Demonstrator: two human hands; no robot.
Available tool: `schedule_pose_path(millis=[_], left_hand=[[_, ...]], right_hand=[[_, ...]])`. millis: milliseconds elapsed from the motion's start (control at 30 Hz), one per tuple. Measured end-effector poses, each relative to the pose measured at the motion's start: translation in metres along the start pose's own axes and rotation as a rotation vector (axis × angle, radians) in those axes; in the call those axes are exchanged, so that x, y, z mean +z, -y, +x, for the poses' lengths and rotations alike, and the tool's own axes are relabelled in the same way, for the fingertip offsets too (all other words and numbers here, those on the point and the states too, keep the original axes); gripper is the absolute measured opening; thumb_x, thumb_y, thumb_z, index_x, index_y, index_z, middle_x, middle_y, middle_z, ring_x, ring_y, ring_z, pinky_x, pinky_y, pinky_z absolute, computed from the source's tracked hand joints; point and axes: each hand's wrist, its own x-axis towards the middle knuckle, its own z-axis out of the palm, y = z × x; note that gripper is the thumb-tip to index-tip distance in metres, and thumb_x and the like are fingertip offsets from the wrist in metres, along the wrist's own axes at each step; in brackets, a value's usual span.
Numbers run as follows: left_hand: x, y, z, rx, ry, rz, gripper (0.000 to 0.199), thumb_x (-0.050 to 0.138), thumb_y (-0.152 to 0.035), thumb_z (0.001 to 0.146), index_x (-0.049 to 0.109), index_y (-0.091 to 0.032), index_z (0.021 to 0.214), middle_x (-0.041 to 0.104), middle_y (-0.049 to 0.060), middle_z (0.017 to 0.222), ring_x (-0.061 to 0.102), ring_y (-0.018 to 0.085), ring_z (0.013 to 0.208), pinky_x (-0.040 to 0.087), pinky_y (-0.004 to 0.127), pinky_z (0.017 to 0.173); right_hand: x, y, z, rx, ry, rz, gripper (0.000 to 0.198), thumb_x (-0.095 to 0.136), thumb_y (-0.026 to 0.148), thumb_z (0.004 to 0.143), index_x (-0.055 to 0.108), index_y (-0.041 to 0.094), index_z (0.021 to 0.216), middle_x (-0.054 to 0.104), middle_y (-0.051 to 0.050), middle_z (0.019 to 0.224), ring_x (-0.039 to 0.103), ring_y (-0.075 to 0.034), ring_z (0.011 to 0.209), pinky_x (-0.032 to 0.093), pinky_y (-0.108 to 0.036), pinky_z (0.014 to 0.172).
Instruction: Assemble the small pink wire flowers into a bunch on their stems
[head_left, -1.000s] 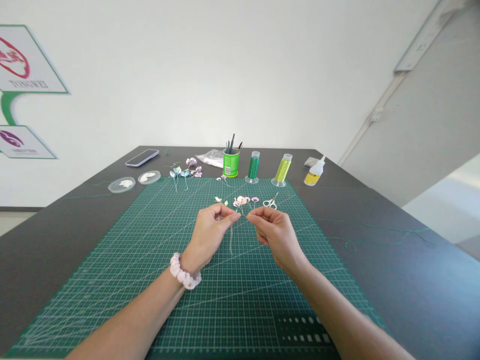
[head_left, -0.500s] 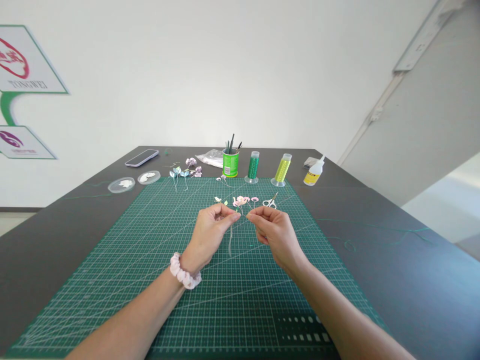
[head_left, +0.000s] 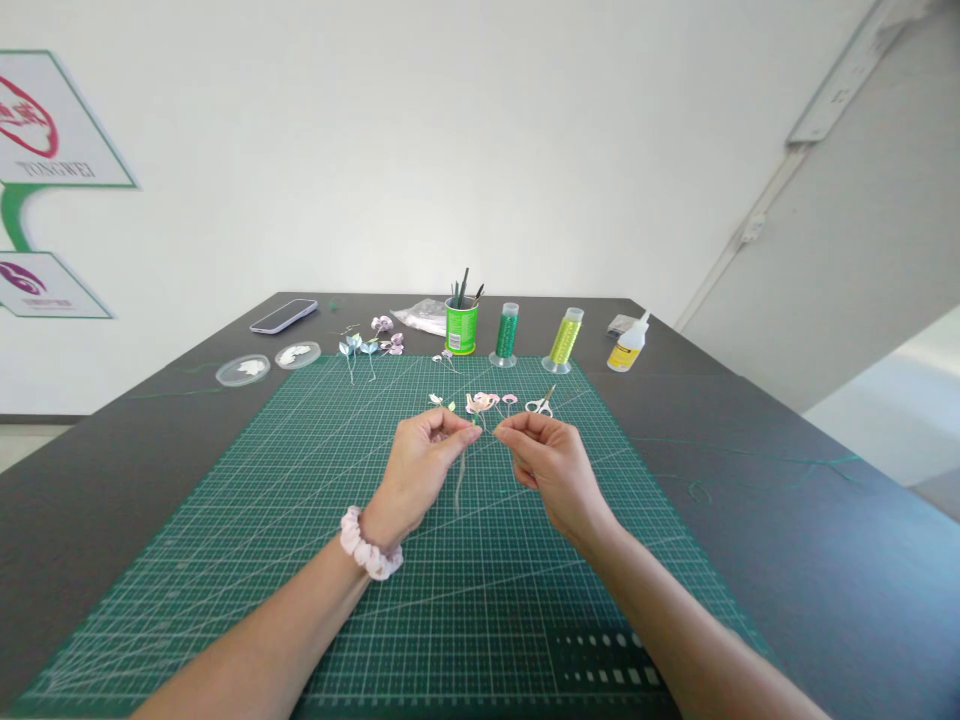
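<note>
My left hand (head_left: pixel 426 462), with a pink scrunchie (head_left: pixel 370 544) at its wrist, pinches the stem of a small pale pink flower (head_left: pixel 480 403) between thumb and forefinger. Green wrapping shows just under the bloom, and pale stem ends (head_left: pixel 460 485) hang below the fingers. A short gap to the right, my right hand (head_left: pixel 551 465) is closed in a pinch at the same height. It seems to hold a fine thread, too thin to follow clearly. Beyond the hands, pink petals on wires (head_left: pixel 510 399) and white-handled scissors (head_left: pixel 539 406) lie on the green cutting mat (head_left: pixel 315 490).
Farther back stand a green can (head_left: pixel 461 328) of tools, a dark green thread spool (head_left: pixel 507 335), a yellow-green spool (head_left: pixel 563 340) and a glue bottle (head_left: pixel 628 343). Wired blue leaves (head_left: pixel 360 346), two shallow dishes (head_left: pixel 243 370) and a phone (head_left: pixel 284 316) lie left. Loose green thread (head_left: pixel 699 490) trails at right.
The flower has turned slightly between my left fingers, and its hanging stem ends have swung a little left. Both hands stay nearly in place.
</note>
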Motion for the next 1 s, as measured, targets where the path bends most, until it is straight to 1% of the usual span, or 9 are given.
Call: schedule_pose_path(millis=[233, 667, 1000], left_hand=[[0.0000, -0.0001, 0.0006, 0.006, -0.003, 0.000, 0.014, 0.072, -0.030, 0.069, 0.067, -0.018, 0.064, 0.066, -0.001, 0.065, 0.055, 0.014, 0.065, 0.043, 0.029, 0.066], [-0.0005, 0.0012, 0.0002, 0.016, 0.006, 0.000, 0.015, 0.072, -0.032, 0.071, 0.068, -0.018, 0.065, 0.067, 0.000, 0.066, 0.056, 0.015, 0.066, 0.044, 0.030, 0.067], [0.0002, 0.0002, -0.0009, -0.009, 0.002, -0.009, 0.016, 0.071, -0.032, 0.071, 0.068, -0.018, 0.064, 0.066, 0.000, 0.066, 0.055, 0.015, 0.066, 0.044, 0.031, 0.068]], right_hand=[[0.0001, 0.0002, 0.0002, -0.004, 0.004, -0.002, 0.017, 0.073, 0.030, 0.065, 0.063, 0.017, 0.062, 0.040, 0.009, 0.044, 0.026, -0.004, 0.036, 0.020, -0.021, 0.034], [0.0008, 0.0018, -0.0008, 0.000, 0.005, -0.002, 0.017, 0.073, 0.030, 0.066, 0.064, 0.017, 0.063, 0.041, 0.008, 0.045, 0.026, -0.005, 0.036, 0.020, -0.021, 0.034], [0.0011, 0.0025, -0.0004, -0.004, 0.008, 0.008, 0.017, 0.075, 0.029, 0.066, 0.064, 0.016, 0.062, 0.042, 0.008, 0.045, 0.027, -0.004, 0.036, 0.020, -0.021, 0.034]])
